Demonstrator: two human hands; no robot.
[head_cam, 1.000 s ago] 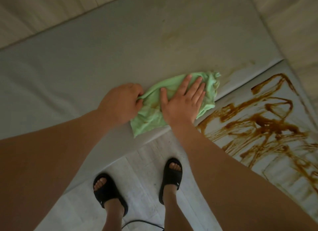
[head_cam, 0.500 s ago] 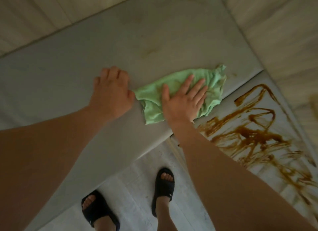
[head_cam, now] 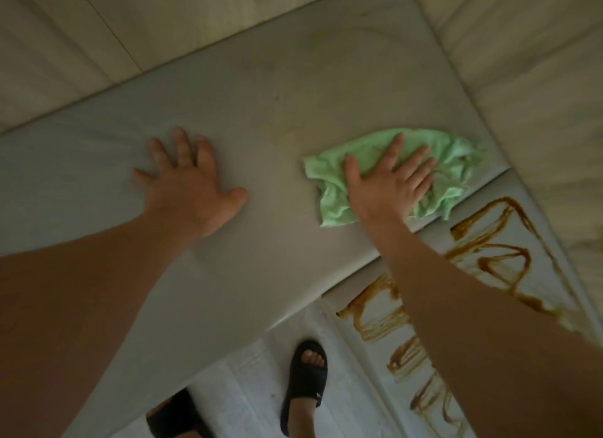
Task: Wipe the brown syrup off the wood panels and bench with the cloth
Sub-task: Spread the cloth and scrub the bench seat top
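head: two hands (head_cam: 192, 189) (head_cam: 388, 192), one cloth (head_cam: 456, 163), maybe two sandals (head_cam: 305, 385).

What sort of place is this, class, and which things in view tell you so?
Probably an indoor room, perhaps in a home: a grey padded bench runs along pale wood panels, above a light plank floor where the person stands in black slide sandals.

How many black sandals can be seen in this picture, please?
2. One black sandal is on the pale floor, near the bottom middle. The second sandal is to its left at the bottom edge, only partly visible and cut off by the frame.
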